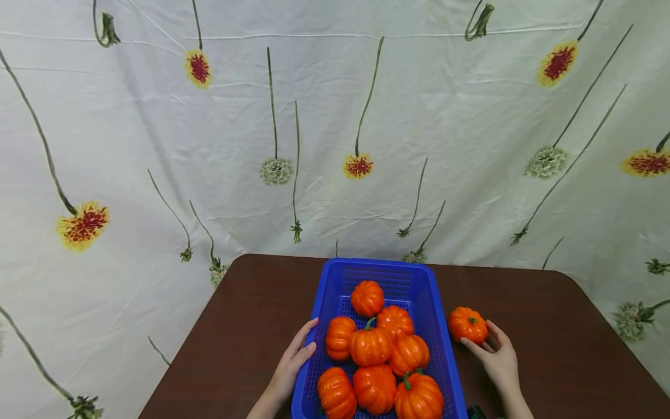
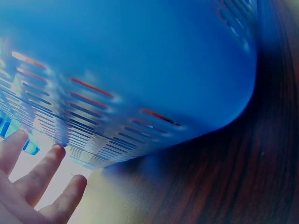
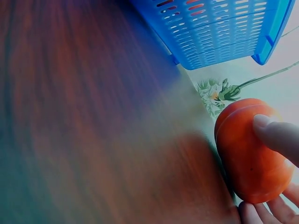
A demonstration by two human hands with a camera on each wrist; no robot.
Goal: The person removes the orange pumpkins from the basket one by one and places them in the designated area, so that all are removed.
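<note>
Orange pumpkin (image 1: 467, 326) pinched between thumb and fingers of the right grip (image 1: 497, 356).
Transfer beside the blue basket (image 1: 379, 264) seems to be in hand; next, a firm hold kept clear of its rim is probably called for. The pumpkin is held right of the basket, short of the counter's (image 1: 555, 331) far-right corner, stem upward, wider axis roughly along the far edge; counter contact cannot be confirmed. The left grip (image 1: 289, 365), fingers extended, is placed at the basket's left rim.

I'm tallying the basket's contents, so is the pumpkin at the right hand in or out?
Out. The right hand holds the pumpkin beside the blue basket, beyond its rim; the right wrist view shows them apart.
</note>
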